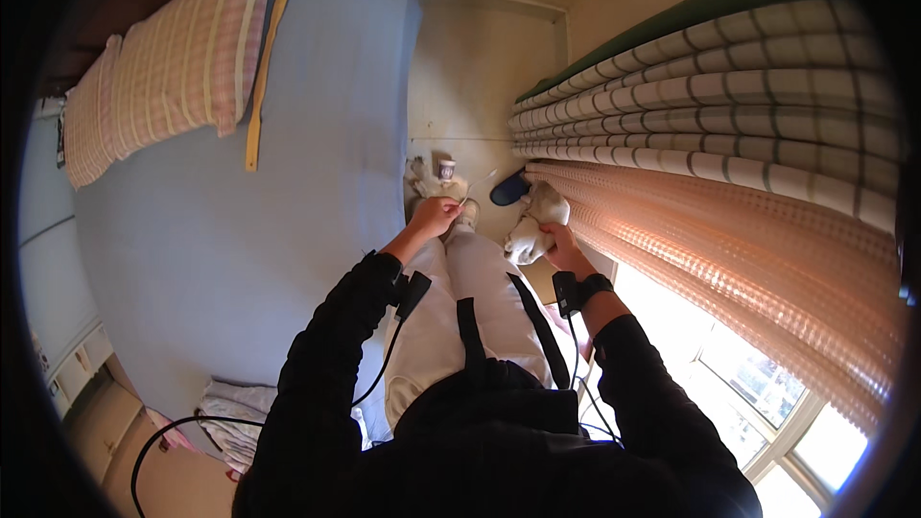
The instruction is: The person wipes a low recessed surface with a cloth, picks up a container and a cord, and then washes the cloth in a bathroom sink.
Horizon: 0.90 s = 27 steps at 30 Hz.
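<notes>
My left hand [436, 216] pinches a thin, pale stick-like tool [476, 185] between thumb and fingertips, above my shoes. The tool's far end points up and to the right; its exact kind is too small to tell. At the right, beside my knee, my right hand [563, 244] grips a white, soft-looking object [538, 221] by its lower right edge. Whether that is an animal or a bundle of cloth I cannot tell. A small dark-and-white cup [446, 170] stands on the floor beyond my left hand. Next to it lies a pale, furry-looking thing [419, 176].
A bed with a blue sheet [324, 158] fills the left side, bearing striped pillows [173, 65] and a long yellow strip [265, 79]. A dark blue slipper [509, 189] lies near the curtains [691, 208]. Black cables [194, 419] run from my wrists and beside my left arm.
</notes>
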Each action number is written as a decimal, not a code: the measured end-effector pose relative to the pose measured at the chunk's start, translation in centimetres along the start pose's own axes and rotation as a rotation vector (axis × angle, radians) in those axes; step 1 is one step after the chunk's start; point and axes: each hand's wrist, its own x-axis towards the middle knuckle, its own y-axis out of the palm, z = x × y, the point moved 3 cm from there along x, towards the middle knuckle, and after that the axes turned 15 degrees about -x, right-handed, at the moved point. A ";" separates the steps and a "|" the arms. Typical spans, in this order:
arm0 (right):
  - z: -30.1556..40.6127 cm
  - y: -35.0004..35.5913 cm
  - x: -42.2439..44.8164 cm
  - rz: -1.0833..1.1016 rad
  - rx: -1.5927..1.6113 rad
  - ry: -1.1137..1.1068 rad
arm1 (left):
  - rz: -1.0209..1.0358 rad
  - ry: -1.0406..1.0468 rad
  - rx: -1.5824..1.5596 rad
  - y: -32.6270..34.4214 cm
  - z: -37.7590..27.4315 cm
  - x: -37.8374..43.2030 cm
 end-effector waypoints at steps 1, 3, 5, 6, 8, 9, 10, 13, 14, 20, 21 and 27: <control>0.2 -1.2 -0.8 -0.031 0.001 -0.004 | 0.005 -0.018 0.063 -0.2 -2.9 -1.4; 0.3 -3.0 -2.5 -0.044 -0.045 -0.021 | 0.022 -0.022 -0.056 0.2 -4.0 -2.9; -0.4 -4.3 -4.1 -0.087 0.009 -0.017 | 0.052 -0.036 -0.102 1.3 -5.5 -4.0; 1.2 -5.9 -4.2 -0.150 0.043 -0.084 | 0.014 -0.009 -0.103 1.1 -5.1 -4.2; 2.0 -8.5 -5.6 -0.238 0.067 -0.123 | 0.019 -0.050 -0.138 2.2 -8.4 -5.5; 2.2 -9.2 -6.1 -0.266 0.064 -0.139 | 0.026 -0.041 -0.126 2.6 -9.2 -5.9; 2.2 -9.9 -6.5 -0.293 0.060 -0.157 | 0.029 -0.043 -0.141 3.0 -9.6 -6.2; 0.5 -9.5 -7.4 -0.300 0.028 -0.192 | 0.053 -0.042 -0.207 3.9 -9.4 -6.3; -0.5 -9.5 -8.1 -0.287 0.081 -0.166 | 0.093 -0.033 -0.265 4.7 -9.5 -5.9; -6.1 -7.5 -13.1 -0.083 0.247 -0.004 | 0.075 -0.119 -0.314 10.5 -12.8 -9.3; -5.5 -7.4 -12.6 -0.070 0.262 -0.007 | 0.051 -0.146 -0.338 10.2 -12.2 -9.4; 0.3 -5.8 -8.7 -0.020 0.661 -0.104 | 0.179 0.009 -0.968 11.9 -5.3 -3.7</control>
